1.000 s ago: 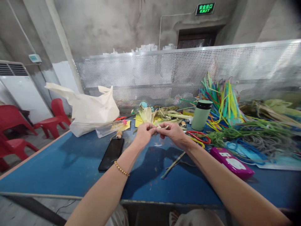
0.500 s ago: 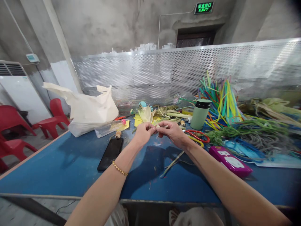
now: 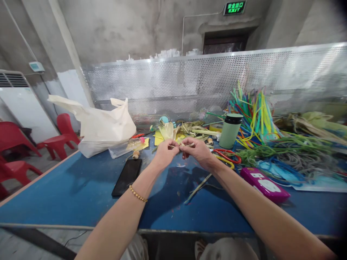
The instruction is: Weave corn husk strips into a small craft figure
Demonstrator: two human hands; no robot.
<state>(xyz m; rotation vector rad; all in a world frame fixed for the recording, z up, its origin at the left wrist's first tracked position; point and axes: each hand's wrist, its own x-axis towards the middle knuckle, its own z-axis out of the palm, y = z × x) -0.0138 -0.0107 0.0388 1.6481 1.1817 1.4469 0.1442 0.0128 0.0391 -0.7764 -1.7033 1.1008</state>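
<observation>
My left hand (image 3: 166,151) and my right hand (image 3: 197,151) meet over the middle of the blue table (image 3: 81,202), fingers pinched together. Between the fingertips runs a thin pale-green plant strip (image 3: 192,145), perhaps corn husk; both hands grip it, and most of it is covered by the fingers. Just behind my left hand stand broad pale husk leaves (image 3: 168,130); whether they join the strip is hidden. Beneath my right wrist lies a narrow dry strip (image 3: 197,189). Red-and-yellow-handled scissors (image 3: 229,156) rest right of that wrist.
A black phone (image 3: 127,177) lies left of my forearm, near a white bag (image 3: 105,126) and a clear plastic box (image 3: 121,148). To the right are a green cup (image 3: 230,131), a magenta case (image 3: 265,185), colourful strips (image 3: 257,115) and green cords (image 3: 276,150). Perforated metal (image 3: 162,86) screens the back.
Almost nothing differs. My right fingers have shifted very slightly at the pinch, and the view has moved a touch.
</observation>
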